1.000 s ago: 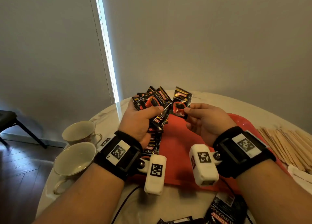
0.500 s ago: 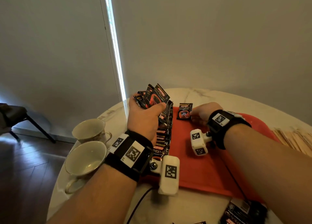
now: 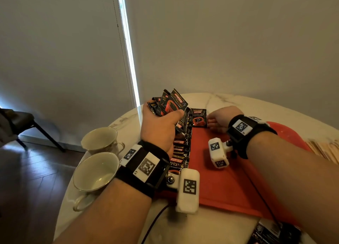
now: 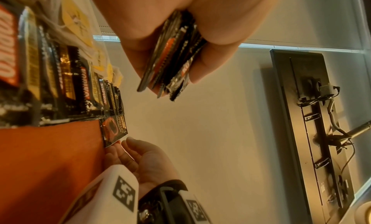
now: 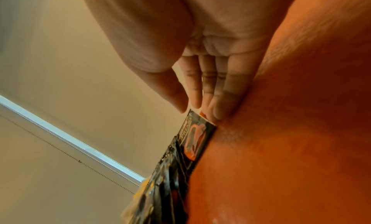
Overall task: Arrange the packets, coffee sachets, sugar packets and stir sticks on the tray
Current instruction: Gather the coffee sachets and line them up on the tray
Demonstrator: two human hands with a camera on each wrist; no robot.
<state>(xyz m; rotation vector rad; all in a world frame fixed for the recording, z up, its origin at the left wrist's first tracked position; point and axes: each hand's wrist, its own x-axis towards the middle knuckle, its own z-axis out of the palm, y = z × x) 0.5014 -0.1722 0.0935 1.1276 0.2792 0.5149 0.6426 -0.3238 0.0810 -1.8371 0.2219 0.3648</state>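
Observation:
My left hand (image 3: 162, 121) grips a fanned bunch of black-and-red coffee sachets (image 3: 172, 104) above the far left corner of the red tray (image 3: 229, 181); the left wrist view shows the bunch (image 4: 172, 65) pinched between thumb and fingers. A row of overlapping sachets (image 3: 180, 149) lies along the tray's left edge. One single sachet (image 3: 199, 118) lies flat at the far end of that row. My right hand (image 3: 213, 119) rests on the tray beside it, its straight fingers (image 5: 218, 100) touching the edge of that sachet (image 5: 194, 140).
Two empty cream cups (image 3: 100, 139) (image 3: 95, 172) stand left of the tray on the round marble table (image 3: 238, 100). Wooden stir sticks (image 3: 326, 150) lie at the right edge. A dark sachet box (image 3: 271, 231) sits at the near right. A chair (image 3: 22, 122) stands far left.
My right hand carried one sachet away from the left hand's bunch, lowered it to the tray's far edge and laid it flat. The left hand kept its bunch.

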